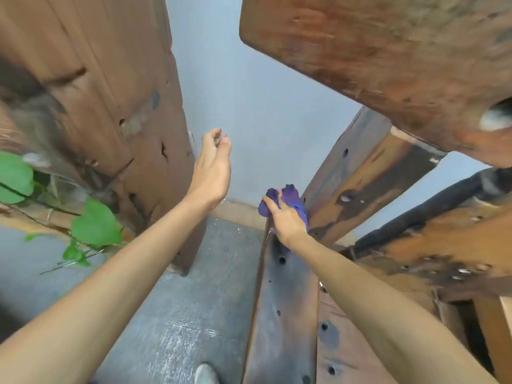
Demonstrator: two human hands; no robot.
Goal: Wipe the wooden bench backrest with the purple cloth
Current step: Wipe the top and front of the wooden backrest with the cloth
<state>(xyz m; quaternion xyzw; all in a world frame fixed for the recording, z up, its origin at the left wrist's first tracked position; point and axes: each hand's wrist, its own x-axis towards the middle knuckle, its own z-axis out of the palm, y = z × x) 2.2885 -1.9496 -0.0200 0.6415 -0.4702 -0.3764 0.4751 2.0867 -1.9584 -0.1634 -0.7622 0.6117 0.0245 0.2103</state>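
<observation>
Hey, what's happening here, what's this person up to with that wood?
A person is wiping a wooden bench. The right hand presses a bunched purple cloth against a dark wooden plank of the bench. The left hand is raised in the air, holding nothing, fingers loosely curled. Green leaves hang at the left.

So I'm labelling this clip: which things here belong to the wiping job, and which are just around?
Part of the job:
- purple cloth, bunched under the right hand
- wooden bench rail it presses on

Just around:
- left hand, raised, holding nothing
- green leaves
- big wooden slab
- concrete floor
</observation>
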